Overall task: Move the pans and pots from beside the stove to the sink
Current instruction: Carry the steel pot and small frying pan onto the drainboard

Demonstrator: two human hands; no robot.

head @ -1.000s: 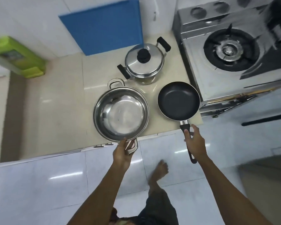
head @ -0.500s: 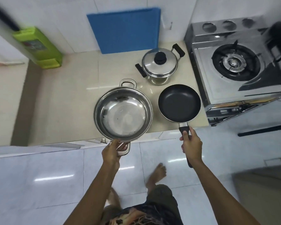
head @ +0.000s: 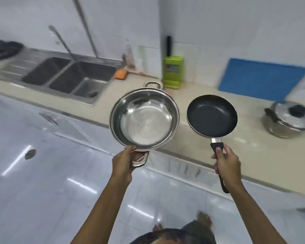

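Shiny silver pot (head: pixel 144 118); black frying pan (head: pixel 212 115) with black handle; beige worktop (head: pixel 192 143); plain blue board (head: pixel 261 79); lime-green holder (head: pixel 172 72); an orange sponge (head: pixel 121 74), possibly, though blurred.

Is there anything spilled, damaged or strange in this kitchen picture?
Nothing stands out. The steel pan and black frying pan are empty and held level; the lidded pot sits upright on the counter.

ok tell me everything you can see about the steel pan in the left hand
The steel pan is wide, round and shallow, shiny bare metal, with two metal loop handles on opposite sides. It is empty, with a few dark specks inside. The left hand grips the near loop, holding it roughly level over the counter's front edge. Nothing else touches it.
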